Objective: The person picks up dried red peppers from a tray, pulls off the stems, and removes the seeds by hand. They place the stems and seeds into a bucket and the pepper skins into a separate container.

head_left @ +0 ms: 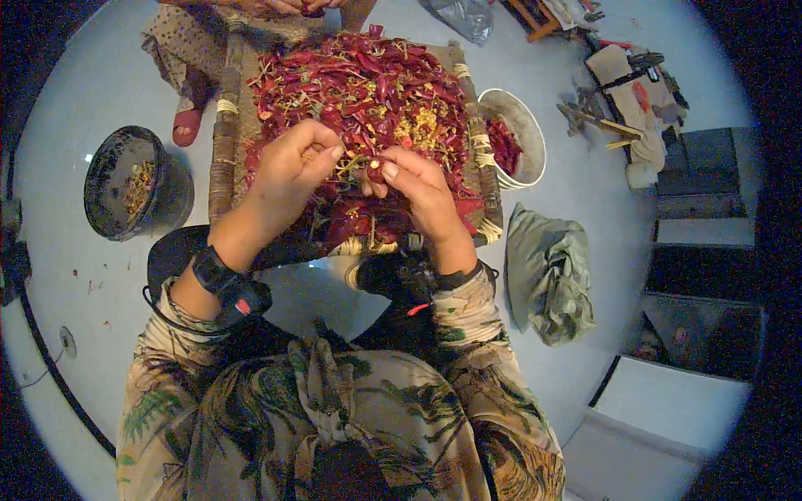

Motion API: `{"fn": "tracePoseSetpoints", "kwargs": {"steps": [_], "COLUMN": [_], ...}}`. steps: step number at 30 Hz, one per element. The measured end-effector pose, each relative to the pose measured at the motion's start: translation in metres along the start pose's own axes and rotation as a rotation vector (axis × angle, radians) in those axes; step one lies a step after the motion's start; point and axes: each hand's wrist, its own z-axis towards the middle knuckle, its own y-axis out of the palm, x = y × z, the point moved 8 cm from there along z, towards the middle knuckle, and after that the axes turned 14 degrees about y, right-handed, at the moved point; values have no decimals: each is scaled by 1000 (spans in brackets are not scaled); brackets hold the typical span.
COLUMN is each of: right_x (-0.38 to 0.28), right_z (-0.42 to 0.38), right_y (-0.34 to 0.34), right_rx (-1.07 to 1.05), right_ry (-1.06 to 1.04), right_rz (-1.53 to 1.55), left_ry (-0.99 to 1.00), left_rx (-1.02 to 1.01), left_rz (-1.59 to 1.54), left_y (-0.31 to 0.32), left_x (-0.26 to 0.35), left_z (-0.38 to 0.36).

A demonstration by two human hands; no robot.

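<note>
Dried red chili peppers (359, 71) lie heaped on a low woven stand (224, 159) with a wrapped frame. Over the near part of the heap, my right hand (422, 188) pinches a red pepper (375, 171), its pale cut end facing up. Just left of it is my left hand (292, 163), thumb and forefinger pressed together near a greenish stem; whether anything is between those fingertips is too small to tell. Yellow seeds (424, 125) and stem bits are scattered among the peppers behind my hands.
A black bucket (180, 196) with scraps stands at left. At right are a white bucket (535, 138) holding red peppers and a grey-green bag (547, 275). Across the stand, another person's hands (280, 7) and sandalled foot (187, 125) show. Tools lie at upper right.
</note>
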Motion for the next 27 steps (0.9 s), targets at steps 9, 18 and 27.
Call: {"fn": "tracePoseSetpoints", "kwargs": {"steps": [9,18,27], "right_x": [2,8,5], "right_z": [3,5,5], "right_y": [-1,3,6], "right_rx": [-41,-46,-56], "right_ry": [3,48,10], "right_rz": [-20,-36,-183], "left_ry": [264,34,310], "left_rx": [-86,-24,-104], "left_rz": [86,-146,110], "left_y": [6,4,10], "left_x": [28,10,26], "left_z": [-2,-5,-2]}}
